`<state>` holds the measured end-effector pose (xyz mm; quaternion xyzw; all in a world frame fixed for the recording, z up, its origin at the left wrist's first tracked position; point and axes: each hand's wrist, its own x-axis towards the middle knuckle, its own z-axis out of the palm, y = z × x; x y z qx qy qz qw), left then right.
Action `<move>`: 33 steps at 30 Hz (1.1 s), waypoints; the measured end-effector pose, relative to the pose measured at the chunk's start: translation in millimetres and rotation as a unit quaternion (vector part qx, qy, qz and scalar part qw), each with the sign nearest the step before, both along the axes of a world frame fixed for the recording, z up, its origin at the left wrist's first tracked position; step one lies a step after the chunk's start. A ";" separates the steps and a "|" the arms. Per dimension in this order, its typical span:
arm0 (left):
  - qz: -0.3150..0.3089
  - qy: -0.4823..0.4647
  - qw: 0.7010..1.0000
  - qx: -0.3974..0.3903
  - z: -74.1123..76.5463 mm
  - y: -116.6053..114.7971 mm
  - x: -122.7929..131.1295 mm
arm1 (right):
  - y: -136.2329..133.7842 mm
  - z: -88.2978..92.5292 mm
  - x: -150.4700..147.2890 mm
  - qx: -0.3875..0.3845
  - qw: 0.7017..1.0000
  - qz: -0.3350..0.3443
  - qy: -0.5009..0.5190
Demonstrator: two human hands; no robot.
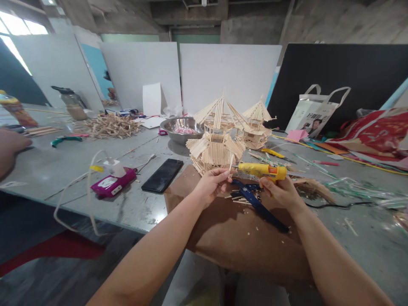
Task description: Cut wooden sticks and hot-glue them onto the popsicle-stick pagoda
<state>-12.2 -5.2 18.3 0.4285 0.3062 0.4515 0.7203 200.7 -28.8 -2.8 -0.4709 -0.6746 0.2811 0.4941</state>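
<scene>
My right hand (280, 191) is wrapped round a yellow hot glue gun (261, 170), its nozzle pointing left. Pinched upright in my left hand (216, 182) is a small pale wooden stick (231, 163), close to the nozzle; whether they touch I cannot tell. Just behind both hands stands a pagoda-like model (219, 146) built of thin sticks, with a second stick model (256, 123) farther back on the right. Blue-handled pliers (256, 204) lie below the glue gun on a brown board (219, 229), among short stick pieces.
A black phone (162, 175) and a purple power strip (114, 182) with a white cable lie to the left. Farther back are a metal bowl (181, 131) and a heap of sticks (110, 126). Yellow-handled pliers (274, 153) and plastic scraps lie right. A person's arm (11, 153) shows at far left.
</scene>
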 end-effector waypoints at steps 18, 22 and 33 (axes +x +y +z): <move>0.044 -0.009 0.999 -0.007 -2.8 3.9 0.1 | -3.3 3.4 -4.8 0.005 1.000 -0.002 -0.012; 0.056 -0.013 0.998 -0.006 -2.8 3.3 0.3 | -3.4 2.9 -5.8 0.015 0.999 0.001 -0.030; 0.064 -0.022 0.997 -0.038 0.7 2.2 1.4 | -7.7 12.4 -10.1 0.013 0.998 0.030 -0.046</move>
